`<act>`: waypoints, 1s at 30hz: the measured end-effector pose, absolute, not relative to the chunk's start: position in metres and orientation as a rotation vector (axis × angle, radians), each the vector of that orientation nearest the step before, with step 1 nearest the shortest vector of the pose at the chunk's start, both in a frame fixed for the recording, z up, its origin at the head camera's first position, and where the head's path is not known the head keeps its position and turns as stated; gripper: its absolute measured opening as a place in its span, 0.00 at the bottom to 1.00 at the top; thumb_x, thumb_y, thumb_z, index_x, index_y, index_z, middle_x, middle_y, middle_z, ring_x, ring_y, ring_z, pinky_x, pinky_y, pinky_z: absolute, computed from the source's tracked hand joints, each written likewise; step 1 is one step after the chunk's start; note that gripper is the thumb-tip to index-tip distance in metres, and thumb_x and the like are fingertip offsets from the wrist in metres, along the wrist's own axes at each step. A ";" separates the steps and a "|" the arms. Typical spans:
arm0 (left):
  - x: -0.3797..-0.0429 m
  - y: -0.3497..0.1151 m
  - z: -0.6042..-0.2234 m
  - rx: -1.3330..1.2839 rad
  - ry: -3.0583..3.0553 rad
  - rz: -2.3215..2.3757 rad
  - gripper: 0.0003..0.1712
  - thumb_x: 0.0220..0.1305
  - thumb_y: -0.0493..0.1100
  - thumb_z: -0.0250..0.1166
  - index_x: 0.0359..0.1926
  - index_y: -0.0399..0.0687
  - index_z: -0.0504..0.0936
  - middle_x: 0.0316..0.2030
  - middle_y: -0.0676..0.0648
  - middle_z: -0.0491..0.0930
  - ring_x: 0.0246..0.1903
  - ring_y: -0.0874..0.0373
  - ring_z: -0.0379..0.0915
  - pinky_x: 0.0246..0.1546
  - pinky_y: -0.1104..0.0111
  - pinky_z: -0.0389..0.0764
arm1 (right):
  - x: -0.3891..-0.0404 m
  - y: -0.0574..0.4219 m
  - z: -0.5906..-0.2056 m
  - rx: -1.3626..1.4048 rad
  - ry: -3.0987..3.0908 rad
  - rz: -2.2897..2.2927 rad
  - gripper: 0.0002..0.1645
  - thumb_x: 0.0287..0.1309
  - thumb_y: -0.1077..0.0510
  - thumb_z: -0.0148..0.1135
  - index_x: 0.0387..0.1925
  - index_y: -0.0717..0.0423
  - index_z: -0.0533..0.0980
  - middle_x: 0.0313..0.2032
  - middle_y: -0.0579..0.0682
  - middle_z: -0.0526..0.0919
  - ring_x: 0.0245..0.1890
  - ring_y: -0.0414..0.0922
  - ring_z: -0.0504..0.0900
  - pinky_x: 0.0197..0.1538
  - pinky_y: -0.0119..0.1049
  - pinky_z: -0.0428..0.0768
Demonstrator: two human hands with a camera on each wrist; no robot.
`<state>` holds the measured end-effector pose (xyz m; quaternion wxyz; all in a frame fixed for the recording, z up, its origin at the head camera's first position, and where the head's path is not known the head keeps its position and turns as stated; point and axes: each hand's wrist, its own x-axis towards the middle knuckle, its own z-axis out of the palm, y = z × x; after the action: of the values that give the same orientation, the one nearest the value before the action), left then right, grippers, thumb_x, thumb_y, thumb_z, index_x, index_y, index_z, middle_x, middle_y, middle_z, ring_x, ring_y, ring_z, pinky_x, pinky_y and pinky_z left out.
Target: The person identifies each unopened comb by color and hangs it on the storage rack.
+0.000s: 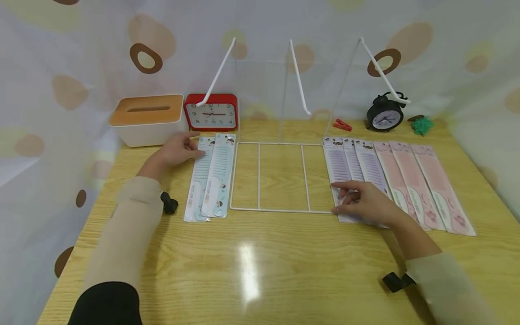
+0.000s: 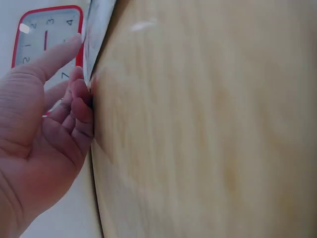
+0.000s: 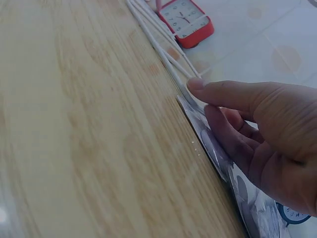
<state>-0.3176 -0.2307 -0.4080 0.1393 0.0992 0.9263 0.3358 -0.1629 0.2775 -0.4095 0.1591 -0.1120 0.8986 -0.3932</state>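
Note:
Two long flat packets with light-blue print [image 1: 220,180] overlap on the table, left of a white wire rack [image 1: 280,211]. My left hand [image 1: 177,151] is at their upper left edge, its thumb against the packet edge and its other fingers loosely bent, also seen in the left wrist view [image 2: 44,114]. On the rack's right, several purple packets [image 1: 336,162] lie overlapping. My right hand [image 1: 365,203] rests over their lower part, thumb and index finger apart at the leftmost one's edge. In the right wrist view, nothing shows between those fingertips [image 3: 198,83].
Pink packets [image 1: 436,189] lie beside the purple ones. Behind stand a tissue box [image 1: 146,119], a red clock [image 1: 211,113], a red clip [image 1: 342,125], a black alarm clock [image 1: 384,118] and a green spiky object [image 1: 422,126]. Three white prongs [image 1: 300,81] rise from the rack.

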 end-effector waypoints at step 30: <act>-0.298 -0.253 -0.402 0.109 2.625 1.085 0.22 0.63 0.45 0.71 0.52 0.36 0.79 0.46 0.40 0.74 0.46 0.48 0.66 0.46 0.61 0.71 | -0.160 0.277 -0.419 -0.339 2.571 -1.152 0.43 0.50 0.47 0.77 0.66 0.56 0.73 0.41 0.51 0.82 0.32 0.37 0.84 0.37 0.28 0.78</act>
<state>-0.2980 -0.2533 -0.4017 0.1489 0.0378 0.9132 0.3775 -0.1601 0.2766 -0.4189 0.1514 -0.1180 0.8956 -0.4013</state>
